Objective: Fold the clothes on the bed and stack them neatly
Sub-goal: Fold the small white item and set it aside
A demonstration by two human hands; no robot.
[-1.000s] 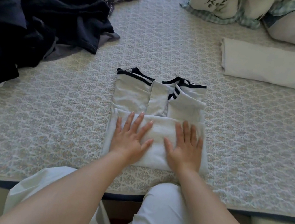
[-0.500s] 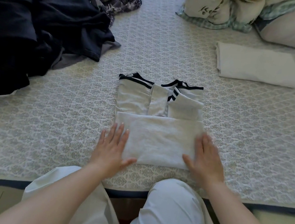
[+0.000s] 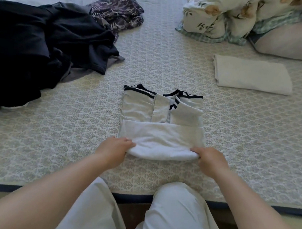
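Note:
A white shirt with navy trim (image 3: 160,133) lies half folded in the middle of the bed, its sleeves tucked in and its lower part doubled over. My left hand (image 3: 115,149) grips the near left corner of the folded edge. At the near right corner my right hand (image 3: 208,160) grips the same edge, which is lifted slightly off the bed. A folded white garment (image 3: 252,74) lies flat at the right. A pile of dark navy clothes (image 3: 39,48) sprawls at the left, with a purple patterned garment (image 3: 120,12) behind it.
The bed has a patterned quilt (image 3: 259,139) with a navy border along the near edge. A bundled floral blanket (image 3: 222,13) and a pillow (image 3: 294,41) sit at the back right. My knees in white trousers press against the bed's near edge.
Both hands slid from pressing flat on top of the shirt outward to its sides, then took hold of its near corners and raised the near edge.

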